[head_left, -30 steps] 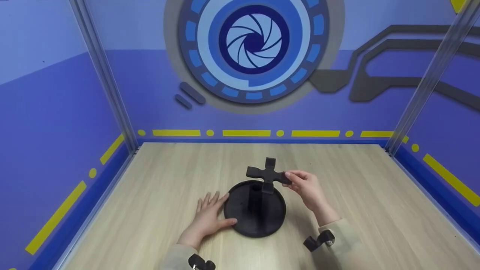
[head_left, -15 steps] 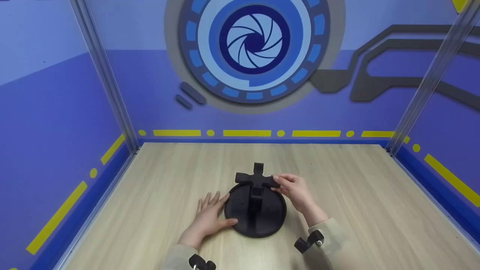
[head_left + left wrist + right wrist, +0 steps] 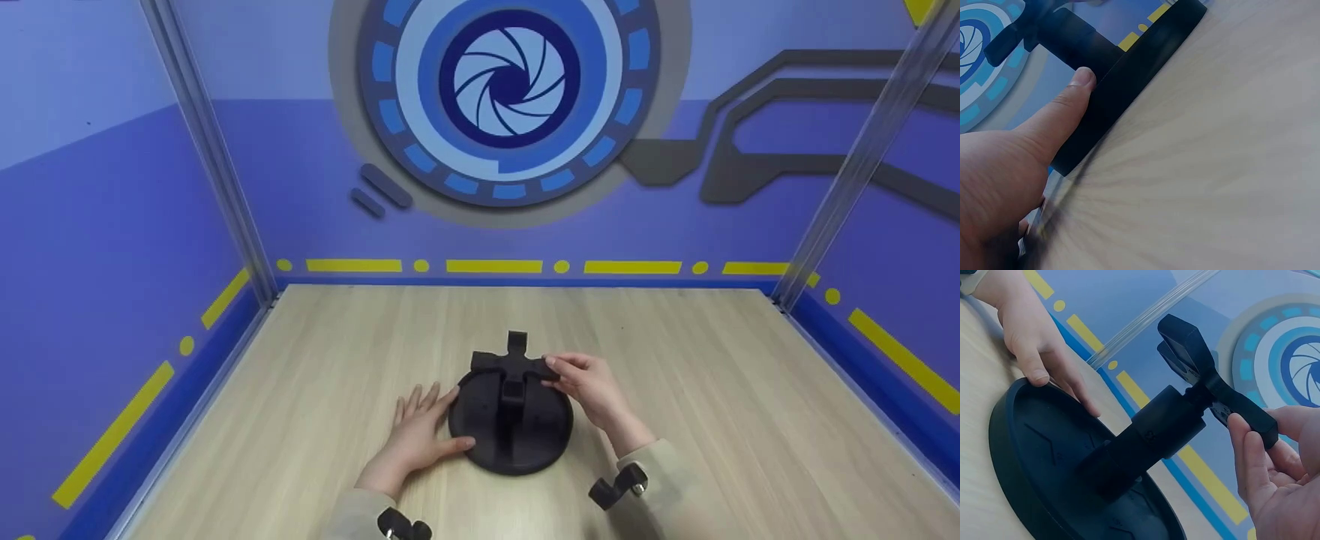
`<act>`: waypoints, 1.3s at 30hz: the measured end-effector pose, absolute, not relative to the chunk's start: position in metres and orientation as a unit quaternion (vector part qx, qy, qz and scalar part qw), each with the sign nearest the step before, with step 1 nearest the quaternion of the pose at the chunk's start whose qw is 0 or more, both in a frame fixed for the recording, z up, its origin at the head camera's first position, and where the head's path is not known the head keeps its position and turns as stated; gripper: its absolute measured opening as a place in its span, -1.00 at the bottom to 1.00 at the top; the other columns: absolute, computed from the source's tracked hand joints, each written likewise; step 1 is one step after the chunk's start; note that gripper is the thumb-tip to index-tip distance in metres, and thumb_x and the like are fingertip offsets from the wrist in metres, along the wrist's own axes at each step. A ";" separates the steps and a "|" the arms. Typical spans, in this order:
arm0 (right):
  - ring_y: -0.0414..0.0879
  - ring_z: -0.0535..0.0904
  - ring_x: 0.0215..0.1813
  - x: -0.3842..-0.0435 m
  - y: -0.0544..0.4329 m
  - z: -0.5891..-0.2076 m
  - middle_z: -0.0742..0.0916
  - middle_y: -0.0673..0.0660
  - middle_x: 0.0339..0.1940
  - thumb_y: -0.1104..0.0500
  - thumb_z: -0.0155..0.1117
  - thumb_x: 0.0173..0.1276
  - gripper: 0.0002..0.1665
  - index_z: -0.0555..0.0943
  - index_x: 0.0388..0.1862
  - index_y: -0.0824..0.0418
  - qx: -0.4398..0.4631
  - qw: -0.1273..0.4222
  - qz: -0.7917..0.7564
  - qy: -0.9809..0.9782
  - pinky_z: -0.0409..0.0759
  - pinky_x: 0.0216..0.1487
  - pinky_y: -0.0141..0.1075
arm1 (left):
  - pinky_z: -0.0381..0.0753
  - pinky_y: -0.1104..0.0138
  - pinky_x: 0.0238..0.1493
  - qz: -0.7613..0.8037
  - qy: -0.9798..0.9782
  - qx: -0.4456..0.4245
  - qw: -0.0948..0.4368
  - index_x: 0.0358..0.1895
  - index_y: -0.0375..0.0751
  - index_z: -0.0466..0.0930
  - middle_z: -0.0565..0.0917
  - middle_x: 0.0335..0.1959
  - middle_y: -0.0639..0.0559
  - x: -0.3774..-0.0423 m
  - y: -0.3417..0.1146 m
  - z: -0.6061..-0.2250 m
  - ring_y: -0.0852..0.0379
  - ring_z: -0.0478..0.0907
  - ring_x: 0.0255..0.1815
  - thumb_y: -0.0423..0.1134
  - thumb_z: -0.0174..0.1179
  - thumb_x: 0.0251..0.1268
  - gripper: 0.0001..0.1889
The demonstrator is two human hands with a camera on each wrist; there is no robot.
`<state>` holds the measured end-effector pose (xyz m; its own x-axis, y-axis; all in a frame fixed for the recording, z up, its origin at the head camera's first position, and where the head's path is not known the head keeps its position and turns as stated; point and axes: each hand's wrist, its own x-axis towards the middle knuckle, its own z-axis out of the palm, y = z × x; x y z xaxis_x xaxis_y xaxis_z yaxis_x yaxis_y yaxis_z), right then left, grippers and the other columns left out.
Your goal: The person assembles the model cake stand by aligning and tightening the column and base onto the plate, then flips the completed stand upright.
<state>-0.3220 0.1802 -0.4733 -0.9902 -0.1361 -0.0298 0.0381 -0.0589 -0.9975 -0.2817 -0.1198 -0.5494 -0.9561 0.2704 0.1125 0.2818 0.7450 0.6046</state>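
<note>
A round black base (image 3: 480, 435) with a raised rim stands on the wooden table, and a thick black post (image 3: 1151, 433) rises from its middle. Over the post sits a black cross-shaped piece (image 3: 516, 364) with four bent arms, its short stem at the post's top in the right wrist view. My right hand (image 3: 592, 382) pinches one arm of this cross between thumb and fingers. At the base's left side lies my left hand (image 3: 421, 435), fingers spread and straight, with its thumb (image 3: 1067, 107) over the rim.
The wooden table (image 3: 337, 352) reaches back to a blue printed wall (image 3: 300, 195) with yellow dashes. Side walls and metal posts (image 3: 214, 150) frame it left and right. Black camera clips (image 3: 621, 486) are strapped at both sleeves.
The cross-shaped piece in my right hand has moved left over the post, then slightly lower onto its top. My left hand and the base have stayed put.
</note>
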 end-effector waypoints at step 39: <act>-0.14 0.77 -0.26 -0.287 0.173 -0.481 0.74 0.01 -0.20 0.23 0.28 0.50 -0.60 0.55 0.18 0.46 -0.085 0.120 -0.736 0.661 0.79 -0.03 -0.34 | -0.29 -0.39 0.62 -0.330 -0.932 -0.150 0.014 0.59 -0.07 0.27 0.16 0.63 -0.40 -0.282 -0.120 -0.551 -0.51 -0.13 0.67 0.34 0.40 0.10 0.03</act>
<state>-0.2873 0.1733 -0.4814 -0.9569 -0.2885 -0.0328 0.0631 -0.0965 -0.9933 -0.2822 -0.1203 -0.5509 -0.9548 0.2701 0.1241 0.2880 0.7375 0.6109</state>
